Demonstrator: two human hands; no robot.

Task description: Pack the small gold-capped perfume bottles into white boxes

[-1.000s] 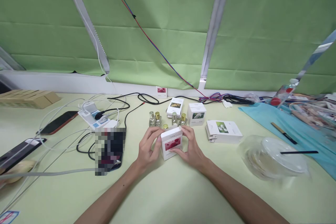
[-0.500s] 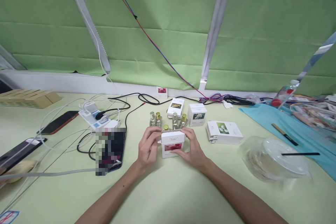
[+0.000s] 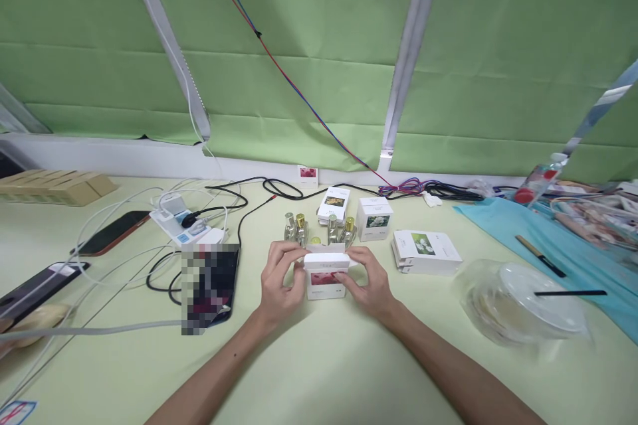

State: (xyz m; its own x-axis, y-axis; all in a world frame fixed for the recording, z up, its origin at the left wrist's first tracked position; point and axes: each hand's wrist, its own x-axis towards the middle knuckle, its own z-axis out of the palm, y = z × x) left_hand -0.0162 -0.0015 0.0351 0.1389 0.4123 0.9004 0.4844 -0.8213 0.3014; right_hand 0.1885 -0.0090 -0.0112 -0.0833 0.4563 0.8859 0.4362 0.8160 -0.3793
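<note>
A small white carton with a red flower picture point(image 3: 326, 287) stands upright on the table between my hands. My left hand point(image 3: 282, 279) grips its left side, with bent fingers at the top edge. On the other side, my right hand point(image 3: 367, 279) holds it, the thumb against the front and the fingers behind the upper right corner. A raised white flap shows behind the carton's top. Just beyond it stand several small glass bottles point(image 3: 300, 229) with gold and silver caps; one is mostly hidden by the carton.
Flat white cartons point(image 3: 426, 252) lie to the right, near an upright white box point(image 3: 375, 219). A bagged round container point(image 3: 528, 302) sits farther right. Phones, a power strip point(image 3: 184, 222) and tangled cables spread over the left. A turquoise cloth point(image 3: 498, 216) covers the right back.
The carton's top has tipped so that its top panel shows more edge-on, with a flap now visible behind. My right thumb has slid up and right on the front.
</note>
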